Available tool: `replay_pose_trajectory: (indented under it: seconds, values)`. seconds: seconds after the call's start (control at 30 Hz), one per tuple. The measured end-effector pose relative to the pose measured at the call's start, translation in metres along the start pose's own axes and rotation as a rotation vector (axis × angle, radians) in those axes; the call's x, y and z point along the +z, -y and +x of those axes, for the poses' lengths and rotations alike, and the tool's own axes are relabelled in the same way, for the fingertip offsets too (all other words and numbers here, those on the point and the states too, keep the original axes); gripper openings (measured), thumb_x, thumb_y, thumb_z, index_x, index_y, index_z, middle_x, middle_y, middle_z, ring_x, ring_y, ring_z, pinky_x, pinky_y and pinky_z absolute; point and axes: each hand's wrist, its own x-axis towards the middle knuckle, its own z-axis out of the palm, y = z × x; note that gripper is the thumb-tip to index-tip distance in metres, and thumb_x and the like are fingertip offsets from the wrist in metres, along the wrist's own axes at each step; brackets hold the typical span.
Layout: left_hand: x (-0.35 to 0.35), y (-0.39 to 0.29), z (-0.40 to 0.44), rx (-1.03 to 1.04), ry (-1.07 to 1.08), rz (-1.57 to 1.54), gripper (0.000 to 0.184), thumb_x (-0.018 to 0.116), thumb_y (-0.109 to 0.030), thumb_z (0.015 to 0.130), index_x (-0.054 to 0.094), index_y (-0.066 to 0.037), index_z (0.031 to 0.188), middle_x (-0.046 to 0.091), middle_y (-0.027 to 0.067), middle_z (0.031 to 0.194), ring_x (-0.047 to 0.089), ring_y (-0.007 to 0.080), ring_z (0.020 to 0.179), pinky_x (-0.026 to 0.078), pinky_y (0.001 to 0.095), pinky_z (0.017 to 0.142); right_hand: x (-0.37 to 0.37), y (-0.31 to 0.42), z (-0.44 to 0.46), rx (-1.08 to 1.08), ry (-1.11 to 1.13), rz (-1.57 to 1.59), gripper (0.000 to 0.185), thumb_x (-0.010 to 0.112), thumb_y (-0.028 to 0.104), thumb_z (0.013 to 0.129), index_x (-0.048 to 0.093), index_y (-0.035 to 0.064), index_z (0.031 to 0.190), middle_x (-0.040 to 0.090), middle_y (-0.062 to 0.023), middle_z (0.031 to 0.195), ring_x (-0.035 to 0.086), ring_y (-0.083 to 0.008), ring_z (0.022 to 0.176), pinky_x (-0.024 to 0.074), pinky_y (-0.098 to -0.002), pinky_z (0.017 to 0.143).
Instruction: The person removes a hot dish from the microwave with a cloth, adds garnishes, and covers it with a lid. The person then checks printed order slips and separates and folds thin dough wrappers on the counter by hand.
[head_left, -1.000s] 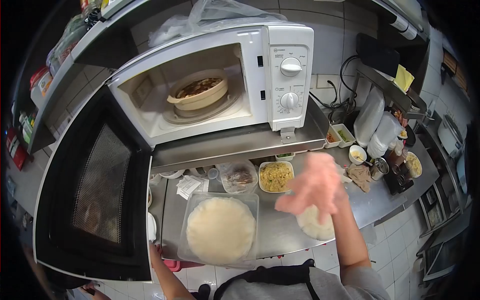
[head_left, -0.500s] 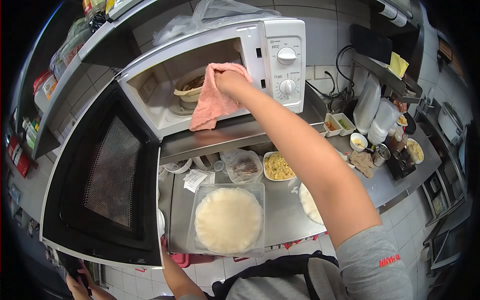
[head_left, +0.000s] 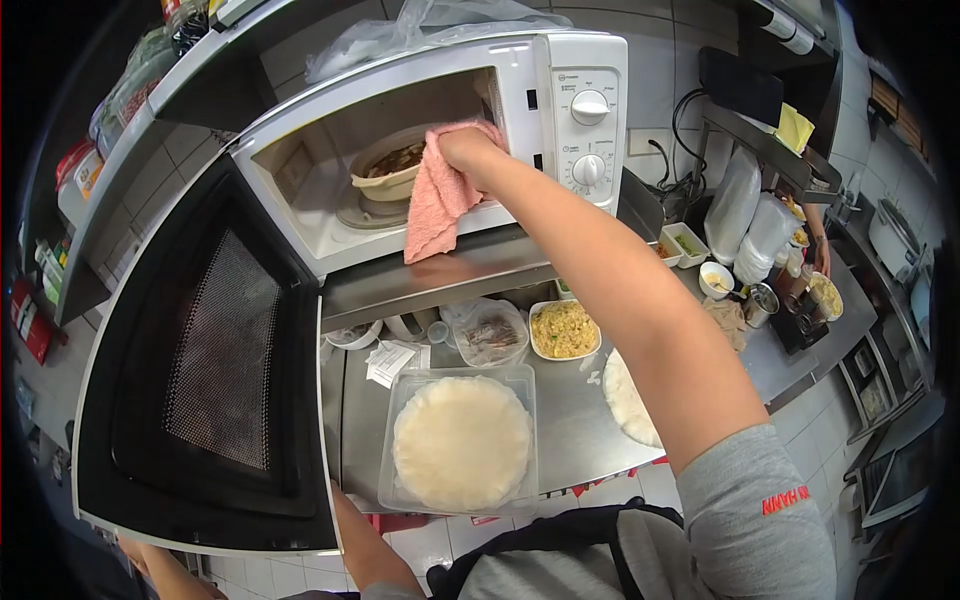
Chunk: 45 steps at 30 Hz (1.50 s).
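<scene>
My right hand [head_left: 470,150] is closed on a pink cloth [head_left: 440,205] in the opening of a white microwave [head_left: 590,130]. The cloth drapes over the right side of a cream bowl [head_left: 388,188] with dark brown food in it. Whether my fingers grip the bowl through the cloth is hidden. The bowl sits over the turntable inside. My left forearm [head_left: 370,545] rises behind the wide-open microwave door [head_left: 225,350], which hides my left hand. Below the microwave, a clear square container [head_left: 388,470] holds a round stack of pale, thin sheets [head_left: 462,440].
On the steel counter are a dish of yellow crumbly food [head_left: 564,330], a bagged container [head_left: 490,335], paper slips [head_left: 392,362] and another pale round [head_left: 627,400]. Sauce bottles [head_left: 790,275] stand at right, near another person's arm [head_left: 820,240]. More of a person's arm [head_left: 165,570] shows lower left.
The bowl has come slightly toward the opening, showing more of its food. My right hand and the cloth have shifted slightly right. The door has swung a little, and a person's arm appears at right.
</scene>
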Motion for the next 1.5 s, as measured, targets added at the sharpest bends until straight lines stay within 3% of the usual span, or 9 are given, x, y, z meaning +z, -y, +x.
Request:
replay_pose_trajectory:
  seconds: [0.1,0.17,0.43,0.67,0.73,0.8,1.1,1.47,1.5]
  values:
    - [-0.012,0.033,0.035,-0.076,-0.003,-0.044,0.031,0.052,-0.008,0.082,0.052,0.008,0.109,0.053,0.0222,0.111,0.059,0.0366,0.093,0.06,0.0409,0.071,0.004,-0.013,0.012,-0.089,0.029,0.222,0.024,0.054,0.023,0.085,0.062,0.0053,0.099,0.062,-0.0116,0.099,0.06,-0.0235,0.089,0.0478,-0.0404,0.071]
    - [-0.035,0.047,0.052,-0.061,0.122,-0.145,0.033,0.052,-0.007,0.082,0.05,0.01,0.111,0.053,0.0207,0.113,0.057,0.0363,0.097,0.059,0.0421,0.073,0.01,-0.026,0.028,-0.225,-0.018,0.049,0.03,0.046,0.021,0.086,0.062,0.0023,0.103,0.063,-0.019,0.1,0.063,-0.0308,0.085,0.0507,-0.0435,0.067]
    - [-0.105,0.042,0.06,-0.239,0.372,-0.311,0.035,0.054,-0.012,0.088,0.047,0.007,0.117,0.054,0.0163,0.115,0.052,0.0273,0.107,0.051,0.0378,0.084,0.008,-0.022,0.026,-0.21,0.055,0.262,0.021,0.052,0.019,0.086,0.061,0.0038,0.098,0.062,-0.0108,0.094,0.061,-0.0235,0.081,0.0481,-0.0406,0.067]
    - [-0.136,-0.088,-0.134,-0.361,0.393,-0.41,0.036,0.056,-0.011,0.086,0.048,0.005,0.118,0.057,0.0161,0.113,0.056,0.0279,0.106,0.048,0.0411,0.091,-0.016,0.012,-0.057,-0.177,0.139,0.547,0.015,0.051,0.016,0.086,0.06,0.0054,0.092,0.062,-0.0091,0.086,0.061,-0.0203,0.074,0.0497,-0.0376,0.062]
    - [-0.149,-0.092,-0.144,-0.387,0.636,-0.385,0.038,0.056,-0.007,0.083,0.048,0.004,0.119,0.056,0.0165,0.115,0.055,0.0292,0.108,0.048,0.0428,0.093,-0.023,0.011,-0.072,-0.187,0.198,0.596,0.014,0.051,0.015,0.086,0.06,0.0053,0.091,0.062,-0.0085,0.084,0.061,-0.0193,0.072,0.0501,-0.0369,0.062]
    - [-0.142,-0.125,-0.198,-0.425,0.609,-0.214,0.049,0.056,-0.006,0.079,0.044,0.002,0.125,0.054,0.0169,0.119,0.055,0.0325,0.108,0.048,0.0474,0.092,-0.031,0.002,-0.08,-0.204,0.276,0.635,0.014,0.05,0.013,0.086,0.06,0.0047,0.091,0.062,-0.0079,0.083,0.061,-0.0186,0.07,0.0506,-0.0364,0.061]
    - [-0.101,-0.132,-0.296,-0.464,1.102,0.093,0.057,0.058,-0.004,0.075,0.041,0.002,0.129,0.055,0.0188,0.117,0.057,0.0314,0.102,0.05,0.0397,0.083,-0.109,-0.058,-0.18,-0.06,0.47,0.769,0.025,0.048,0.02,0.093,0.054,-0.0004,0.104,0.06,-0.0108,0.095,0.061,-0.0157,0.079,0.0543,-0.0317,0.069]
    - [-0.001,-0.04,-0.537,-0.611,1.706,0.306,0.051,0.056,-0.002,0.081,0.041,0.001,0.13,0.057,0.0151,0.117,0.059,0.0257,0.102,0.049,0.0361,0.086,-0.324,-0.22,-0.332,-0.063,-0.045,0.609,0.04,0.055,0.025,0.091,0.048,0.0018,0.122,0.056,-0.0102,0.114,0.058,-0.0153,0.099,0.0505,-0.0309,0.084]
    - [0.009,-0.013,-0.563,-0.627,1.768,0.278,0.051,0.056,-0.002,0.081,0.041,0.001,0.129,0.057,0.0146,0.117,0.059,0.0254,0.102,0.05,0.0364,0.086,-0.337,-0.222,-0.346,-0.015,-0.185,0.618,0.027,0.052,0.014,0.089,0.054,0.0004,0.113,0.059,-0.0083,0.104,0.059,-0.0139,0.088,0.0514,-0.0289,0.076]
